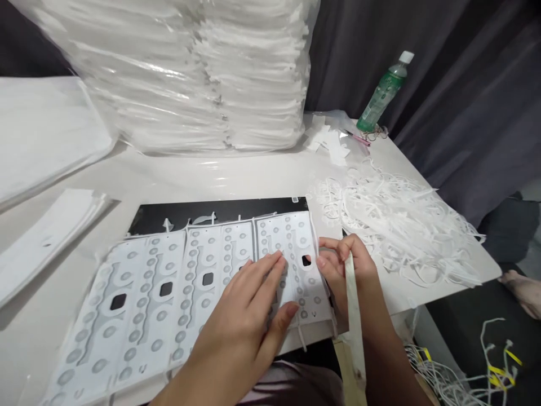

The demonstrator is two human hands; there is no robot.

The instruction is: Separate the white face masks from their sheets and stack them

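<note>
At 9 o'clock lies a flat pile of white sheets [46, 237]; at 11 o'clock rises a tall stack of bagged sheets [198, 73]. In the centre, a keypad sheet [160, 293] rests on a black mat [203, 211]. The left hand [249, 304] presses it down, fingers spread. At 3 o'clock of it the right hand [350, 265] pinches the sheet's right edge, a pale strip [354, 316] trailing from its grip. The heap of white offcuts [397, 225] at 2 o'clock suggests much trimming is done; the stacks suggest plenty remains.
</note>
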